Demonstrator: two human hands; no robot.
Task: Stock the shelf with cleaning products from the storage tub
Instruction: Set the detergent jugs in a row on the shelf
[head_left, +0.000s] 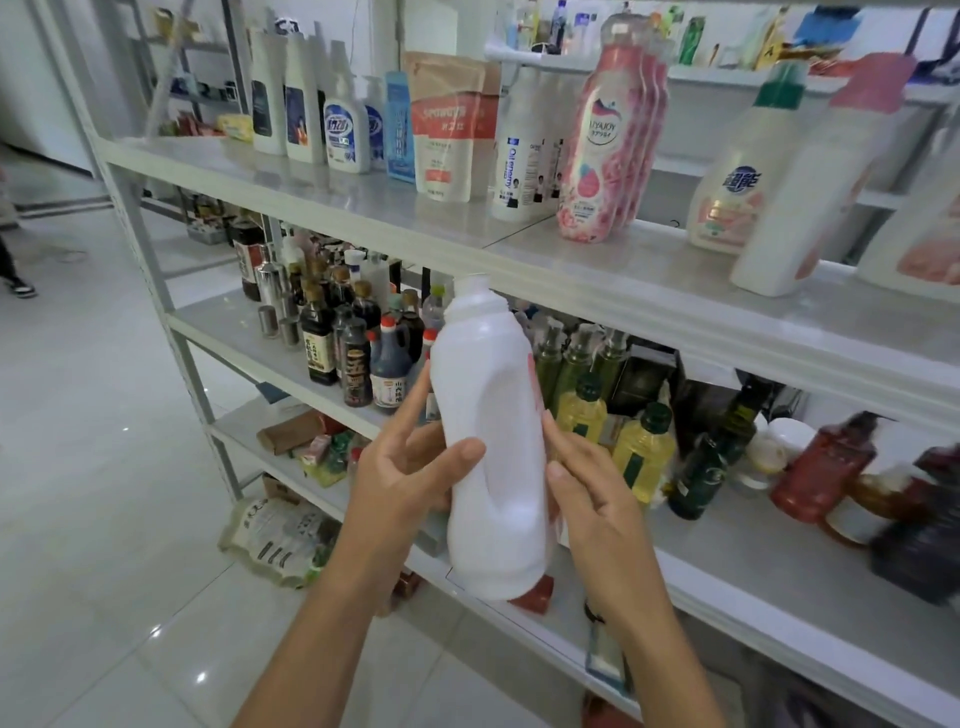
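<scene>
**Bottle (488, 441) held up in front of the shelving**

The left hand (400, 483) grips the white bottle low down, thumb curled across its front and fingers behind, so it likely takes the weight. The right hand (592, 488) lies against the bottle's right side with fingers nearly straight, steadying rather than clasping. The bottle is upright in the air, cap uppermost, plain side toward the camera; probably it is being turned so a label faces out. Farther and higher, the top shelf (363, 202) carries cleaners (345, 135) and pink bottles (605, 150), with bare board along its near edge. Sauces (358, 353) crowd the shelf below. No tub shows.
</scene>
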